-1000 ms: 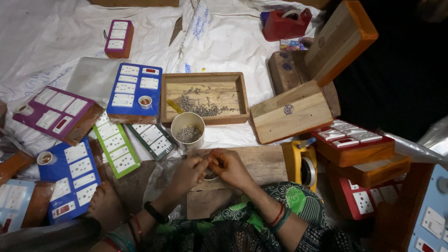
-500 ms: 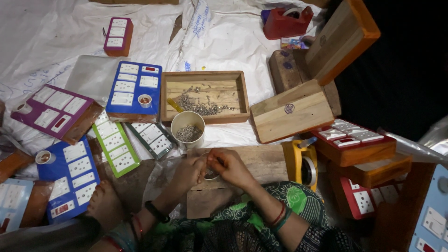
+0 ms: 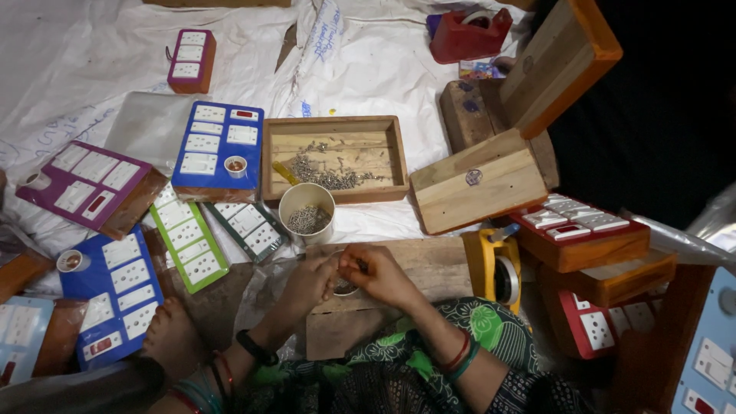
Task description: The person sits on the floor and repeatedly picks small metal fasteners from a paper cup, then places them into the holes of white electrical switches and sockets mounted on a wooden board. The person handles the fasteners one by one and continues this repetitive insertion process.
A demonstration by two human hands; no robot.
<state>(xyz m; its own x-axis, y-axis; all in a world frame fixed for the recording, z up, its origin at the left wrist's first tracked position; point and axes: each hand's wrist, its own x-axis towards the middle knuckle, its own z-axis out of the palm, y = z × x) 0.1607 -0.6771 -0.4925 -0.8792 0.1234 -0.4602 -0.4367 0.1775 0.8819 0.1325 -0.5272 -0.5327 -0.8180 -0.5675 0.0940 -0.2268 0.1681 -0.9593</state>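
Two hands, left hand [image 3: 310,280] and right hand [image 3: 379,274], pinch together over a small part too hidden to identify, just below the white cup of screws [image 3: 307,211] on the wooden board [image 3: 429,257].

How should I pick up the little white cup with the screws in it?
Wrap fingers around the cup's round side wall, coming from the near side by the hands. It stands upright and open-topped, full of loose screws, so keep it level. The wooden tray likely blocks the far side.
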